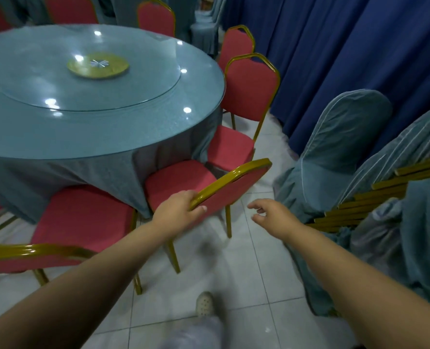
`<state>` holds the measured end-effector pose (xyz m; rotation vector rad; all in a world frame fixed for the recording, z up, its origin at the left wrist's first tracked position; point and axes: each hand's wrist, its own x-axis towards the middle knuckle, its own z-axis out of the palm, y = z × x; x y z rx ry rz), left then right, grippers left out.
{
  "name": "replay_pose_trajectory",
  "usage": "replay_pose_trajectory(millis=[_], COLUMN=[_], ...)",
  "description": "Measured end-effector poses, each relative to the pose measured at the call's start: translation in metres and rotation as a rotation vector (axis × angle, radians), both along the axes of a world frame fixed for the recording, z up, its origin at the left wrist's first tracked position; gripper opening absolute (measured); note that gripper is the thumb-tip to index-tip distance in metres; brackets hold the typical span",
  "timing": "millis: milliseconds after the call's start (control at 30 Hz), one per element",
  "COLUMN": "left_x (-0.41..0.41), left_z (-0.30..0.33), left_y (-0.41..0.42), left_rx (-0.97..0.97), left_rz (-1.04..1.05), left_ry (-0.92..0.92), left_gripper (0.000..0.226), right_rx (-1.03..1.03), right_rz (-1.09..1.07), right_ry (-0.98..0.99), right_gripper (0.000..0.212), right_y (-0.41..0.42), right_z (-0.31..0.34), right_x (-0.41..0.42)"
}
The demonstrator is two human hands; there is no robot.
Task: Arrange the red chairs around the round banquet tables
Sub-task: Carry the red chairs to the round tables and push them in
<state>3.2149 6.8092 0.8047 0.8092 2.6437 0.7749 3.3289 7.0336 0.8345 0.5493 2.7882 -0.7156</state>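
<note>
Curtains point(334, 46) of dark blue hang along the right side of the room, and just in front of them stand chairs in grey-blue covers point(334, 152), some stacked with their gold legs point(375, 195) jutting out toward the aisle. Left of these, the round banquet table point(58, 127) fills the upper left, draped in a grey-blue cloth with a glass turntable point(83, 79) on top and a gold disc point(98, 65) at its centre. Red chairs ring its edge: one point(249, 89) at the right rim with its seat tucked toward the cloth, two more behind it point(236, 44) point(156, 18), and a near one point(83, 215) at lower left. Between these, the held red chair point(183, 180) sits with its seat against the hanging cloth, its back toward the person. Pale floor tiles point(246, 273) run beneath, and a shoe point(205, 303) shows at the bottom. The left hand point(181, 207) grips the gold top rail of that chair's back, fingers curled over it. The right hand point(271, 212) hovers just beside the chair, fingers loosely spread, touching nothing.
</note>
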Motion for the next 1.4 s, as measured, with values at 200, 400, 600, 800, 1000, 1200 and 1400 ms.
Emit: replay_pose_trajectory(millis=[200,400,600,800,1000,1200,1400], left_x=[-0.041,-0.072,-0.077,-0.074,-0.061,-0.037,-0.038], left_z=[-0.022,-0.038,-0.045,-0.032,-0.024,-0.029,-0.037], left_y=[0.061,0.092,0.099,0.111,0.139,0.206,0.254], left_rx=[-0.057,-0.169,-0.075,-0.087,-0.143,-0.094,-0.049], left_rz=[0.054,0.003,0.089,0.175,0.318,0.398,0.418], left_ry=[-0.042,-0.187,-0.254,-0.317,-0.317,-0.271,-0.245], left_gripper=[0.069,0.050,0.077,0.046,0.040,0.037,0.054], right_rx=[0.172,0.283,0.283,0.438,0.533,0.585,0.577], right_rz=[0.101,0.407,0.554,0.860,1.017,1.060,1.037], right_ry=[0.180,0.022,-0.148,-0.162,-0.143,-0.114,-0.108], right_gripper=[0.024,0.044,0.016,0.025,0.028,0.035,0.029], right_y=[0.058,0.104,0.127,0.143,0.162,0.221,0.269], right_z=[0.007,-0.009,-0.026,-0.019,-0.006,-0.002,-0.001], right_x=[-0.073,-0.144,-0.188,-0.204,-0.210,-0.202,-0.204])
